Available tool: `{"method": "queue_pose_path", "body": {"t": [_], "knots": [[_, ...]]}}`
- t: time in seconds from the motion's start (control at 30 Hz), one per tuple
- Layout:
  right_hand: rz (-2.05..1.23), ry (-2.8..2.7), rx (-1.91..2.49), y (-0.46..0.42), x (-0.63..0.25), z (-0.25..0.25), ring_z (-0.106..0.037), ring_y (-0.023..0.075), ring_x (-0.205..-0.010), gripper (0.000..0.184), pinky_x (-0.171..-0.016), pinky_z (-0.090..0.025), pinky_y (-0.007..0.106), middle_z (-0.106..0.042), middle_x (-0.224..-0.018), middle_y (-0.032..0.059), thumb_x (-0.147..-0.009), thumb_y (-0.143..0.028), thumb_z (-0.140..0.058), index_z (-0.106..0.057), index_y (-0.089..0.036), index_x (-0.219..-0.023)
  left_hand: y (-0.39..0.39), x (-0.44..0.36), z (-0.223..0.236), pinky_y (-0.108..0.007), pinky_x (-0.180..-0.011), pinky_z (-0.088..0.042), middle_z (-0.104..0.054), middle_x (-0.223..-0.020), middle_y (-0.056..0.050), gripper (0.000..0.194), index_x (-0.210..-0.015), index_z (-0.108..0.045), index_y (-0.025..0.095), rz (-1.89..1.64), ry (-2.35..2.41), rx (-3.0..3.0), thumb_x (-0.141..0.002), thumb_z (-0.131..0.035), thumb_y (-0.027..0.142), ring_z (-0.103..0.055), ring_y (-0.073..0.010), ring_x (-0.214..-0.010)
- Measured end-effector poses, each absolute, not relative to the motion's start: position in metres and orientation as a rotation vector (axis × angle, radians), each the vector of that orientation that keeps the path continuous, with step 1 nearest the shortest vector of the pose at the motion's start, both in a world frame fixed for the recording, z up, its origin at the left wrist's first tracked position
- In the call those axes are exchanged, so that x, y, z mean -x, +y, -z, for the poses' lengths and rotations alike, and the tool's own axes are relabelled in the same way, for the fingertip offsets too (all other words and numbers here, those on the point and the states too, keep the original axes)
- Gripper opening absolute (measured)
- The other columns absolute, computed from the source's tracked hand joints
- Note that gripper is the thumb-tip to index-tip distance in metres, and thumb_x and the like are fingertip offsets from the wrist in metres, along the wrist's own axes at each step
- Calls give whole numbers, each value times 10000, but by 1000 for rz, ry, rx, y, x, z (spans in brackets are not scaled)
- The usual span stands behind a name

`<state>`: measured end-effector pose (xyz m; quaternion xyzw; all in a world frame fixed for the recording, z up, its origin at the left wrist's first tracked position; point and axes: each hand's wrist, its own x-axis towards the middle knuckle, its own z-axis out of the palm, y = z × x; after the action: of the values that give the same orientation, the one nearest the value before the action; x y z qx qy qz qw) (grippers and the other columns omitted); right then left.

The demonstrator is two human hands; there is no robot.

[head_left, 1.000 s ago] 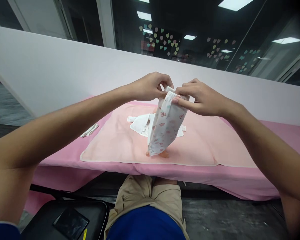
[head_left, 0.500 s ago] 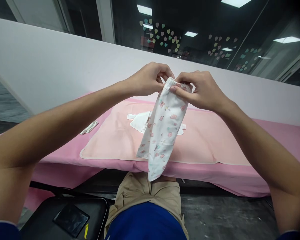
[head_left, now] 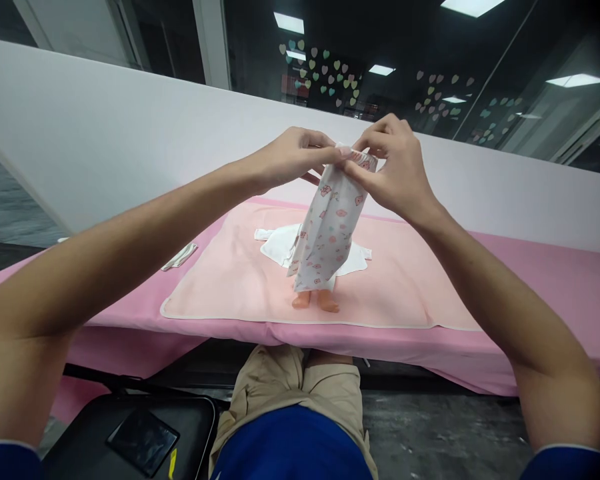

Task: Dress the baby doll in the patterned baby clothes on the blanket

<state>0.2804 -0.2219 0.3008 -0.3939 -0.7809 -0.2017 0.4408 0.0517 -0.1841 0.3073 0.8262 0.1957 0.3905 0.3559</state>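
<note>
Both hands pinch the gathered waistband of a pair of small white baby pants (head_left: 327, 227) with pink prints. My left hand (head_left: 300, 155) grips its left side, fingers closed on the edge. At the other side, my right hand (head_left: 397, 167) pinches the same band between thumb and fingers. The pants hang down in front of a baby doll in a white top (head_left: 280, 245), hiding its middle. Below the hem show the doll's bare feet (head_left: 329, 301). Its head is hidden behind the pants and hands.
The doll lies on a peach mat (head_left: 210, 287) over a pink-covered table (head_left: 520, 267). A folded white cloth (head_left: 180, 256) lies left of the mat. A white partition (head_left: 130, 127) rises behind the table. A black chair (head_left: 195, 427) at lower left holds a dark phone (head_left: 143, 440).
The pants have been raised and pulled farther away, so the doll's feet now show. My left thumb has moved onto the waistband, and my right hand has turned more upright.
</note>
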Motion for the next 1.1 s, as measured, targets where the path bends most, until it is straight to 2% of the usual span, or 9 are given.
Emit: {"method": "queue_pose_path", "body": {"t": [0.1,0.2,0.33,0.47,0.6,0.7,0.83,0.97,1.1], "knots": [[331,-1934,963,-215,-287,-295,-653,327,-1196,480,-990,-611,521,-684,-1246,97,-870,-584,-876,-665,-247,-1138,-187,-51,-303,-503,-1036,-601,-807,-1090,-117,399,-1051,-764,198,-1056,531,-2160,-901,-849,558,-759,-343,-1180],[-19,-1994,982,-208,-299,-289,-714,281,-1057,662,-878,-642,459,-716,-1125,54,-823,-548,-931,-579,-258,-1302,-184,-46,-304,-477,-1006,-596,-807,-1096,-104,380,-1100,-766,212,-1072,538,-2218,-929,-814,548,-757,-318,-1146],[-276,-1952,962,-202,-301,-287,-750,267,-942,793,-784,-641,406,-735,-1000,24,-749,-487,-998,-542,-261,-1358,-182,-38,-327,-435,-947,-570,-790,-1076,-80,418,-1148,-790,230,-890,683,-2482,-917,-795,579,-746,-292,-1074],[-331,-1874,874,-200,-282,-289,-763,281,-1020,813,-859,-647,414,-754,-1042,40,-712,-467,-1030,-552,-264,-1337,-185,-48,-357,-392,-810,-488,-764,-990,-98,569,-1003,-773,203,-631,895,-2875,-931,-692,761,-652,-214,-843],[-571,-1684,791,-197,-267,-252,-761,282,-1141,889,-955,-657,432,-783,-1256,80,-707,-542,-1021,-492,-310,-1384,-179,-61,-367,-363,-726,-404,-712,-935,-90,578,-917,-654,200,-488,1001,-2984,-1014,-549,760,-547,-169,-757],[-945,-1624,796,-198,-263,-188,-716,320,-1314,973,-1094,-634,508,-763,-1400,82,-640,-604,-1024,-526,-304,-1420,-163,-55,-364,-350,-798,-453,-715,-961,-84,575,-947,-659,194,-541,999,-2890,-1022,-549,753,-557,-159,-787],[-1415,-1650,924,-195,-249,-95,-709,365,-1349,681,-1241,-535,550,-794,-1346,141,-708,-551,-992,-742,-195,-1232,-127,-27,-359,-388,-1043,-496,-739,-961,-77,531,-1056,-742,164,-582,1057,-2657,-1024,-625,681,-614,-183,-915],[-1582,-1506,946,-187,-215,-43,-709,338,-1361,741,-1232,-548,509,-788,-1376,108,-650,-443,-1040,-753,-215,-1295,-83,25,-354,-466,-1217,-414,-746,-934,-76,426,-1112,-777,112,-587,1157,-2425,-1047,-648,513,-639,-237,-1068],[-1763,-1393,795,-185,-174,-34,-749,311,-1282,748,-1155,-601,444,-804,-1317,96,-630,-395,-1059,-744,-220,-1285,-36,101,-340,-447,-1271,-365,-735,-922,-58,522,-1062,-773,137,-634,1250,-2303,-1006,-688,649,-584,-240,-1122]]}}
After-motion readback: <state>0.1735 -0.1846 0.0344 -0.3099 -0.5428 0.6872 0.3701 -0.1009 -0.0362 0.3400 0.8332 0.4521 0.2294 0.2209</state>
